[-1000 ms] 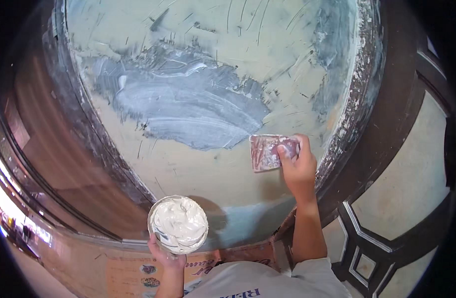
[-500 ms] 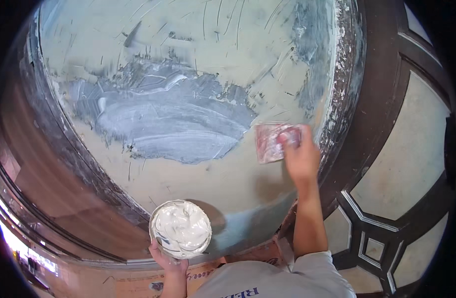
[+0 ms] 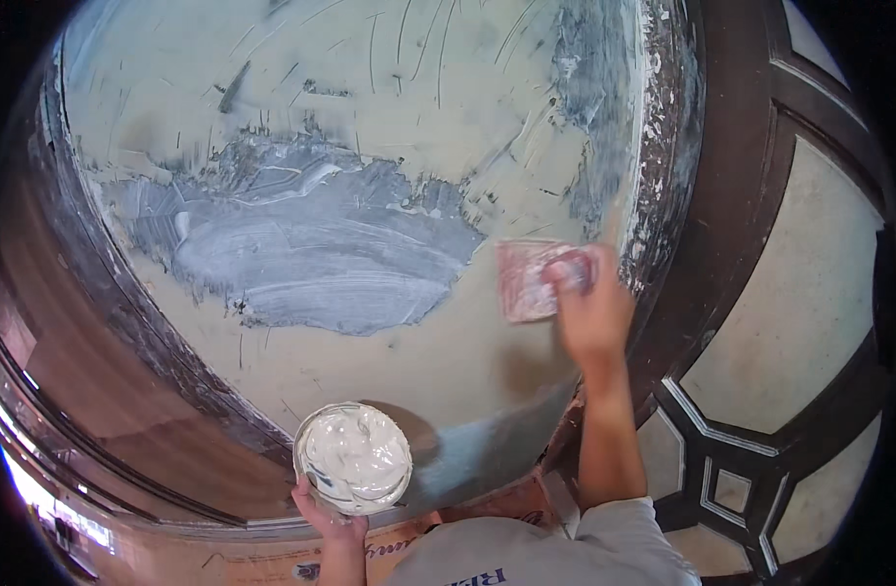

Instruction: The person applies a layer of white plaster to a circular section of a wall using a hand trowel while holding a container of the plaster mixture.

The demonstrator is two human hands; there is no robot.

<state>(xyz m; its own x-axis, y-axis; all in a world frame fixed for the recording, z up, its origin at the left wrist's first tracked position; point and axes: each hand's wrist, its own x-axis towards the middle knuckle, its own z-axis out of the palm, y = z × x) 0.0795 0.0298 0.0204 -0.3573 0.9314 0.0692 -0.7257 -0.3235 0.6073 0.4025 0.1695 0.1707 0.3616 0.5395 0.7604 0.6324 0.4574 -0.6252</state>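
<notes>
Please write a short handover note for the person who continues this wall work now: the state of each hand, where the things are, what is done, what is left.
Left hand: holds the round tub of white filler from below, low at the panel's bottom edge.
Right hand: presses the flat scraper against the pale panel, near its dark right frame.
Done: a wide grey-white filler patch is spread at centre left.
Left: bare scratched areas above, below and under the scraper appear uncovered.
</notes>
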